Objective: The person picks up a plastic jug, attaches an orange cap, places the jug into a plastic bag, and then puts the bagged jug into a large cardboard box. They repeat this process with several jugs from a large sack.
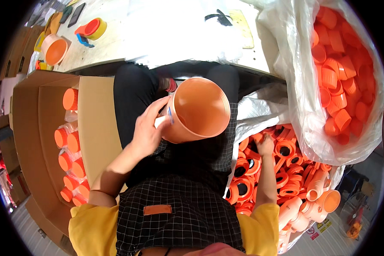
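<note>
My left hand (146,131) grips a large peach-coloured plastic jug (219,113) by its side, above my lap. The jug's wide, ridged mouth faces up toward me, and a small blue mark shows near my fingers. On the right, my right hand (266,146) reaches down into a heap of orange lids (284,149) with black discs and looped straps. Its fingers look curled among the lids; what they hold, if anything, is hidden.
An open cardboard box (96,128) at left holds clear bottles with orange caps (74,141). Orange caps fill a plastic bag (341,77) at far right. Smaller peach bottles (315,209) lie below the lids. Ahead, the table (111,47) bears white plastic sheets (170,30) and tape (99,30).
</note>
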Demonstrator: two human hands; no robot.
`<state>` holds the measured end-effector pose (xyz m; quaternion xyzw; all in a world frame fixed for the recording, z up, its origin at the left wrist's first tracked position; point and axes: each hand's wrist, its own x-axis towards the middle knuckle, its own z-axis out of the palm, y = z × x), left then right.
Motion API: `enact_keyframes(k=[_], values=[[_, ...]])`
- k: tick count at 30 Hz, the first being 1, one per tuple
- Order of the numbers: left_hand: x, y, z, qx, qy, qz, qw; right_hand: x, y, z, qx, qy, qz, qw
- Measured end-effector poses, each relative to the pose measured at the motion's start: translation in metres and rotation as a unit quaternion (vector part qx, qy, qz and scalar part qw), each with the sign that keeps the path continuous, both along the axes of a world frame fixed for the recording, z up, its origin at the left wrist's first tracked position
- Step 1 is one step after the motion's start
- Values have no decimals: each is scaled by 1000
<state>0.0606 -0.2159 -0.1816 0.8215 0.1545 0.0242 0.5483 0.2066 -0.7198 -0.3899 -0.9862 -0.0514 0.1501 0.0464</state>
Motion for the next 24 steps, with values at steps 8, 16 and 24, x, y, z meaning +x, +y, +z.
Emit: enact_keyframes(k=[8,16,24], values=[[33,16,41,-30,63,-167,983,12,112,216,326,-39,-19,945],[8,21,15,-49,6,-165,985,-22,242,243,450,-94,364,810],[3,30,3,-99,4,-170,980,-42,232,229,427,-111,329,835]])
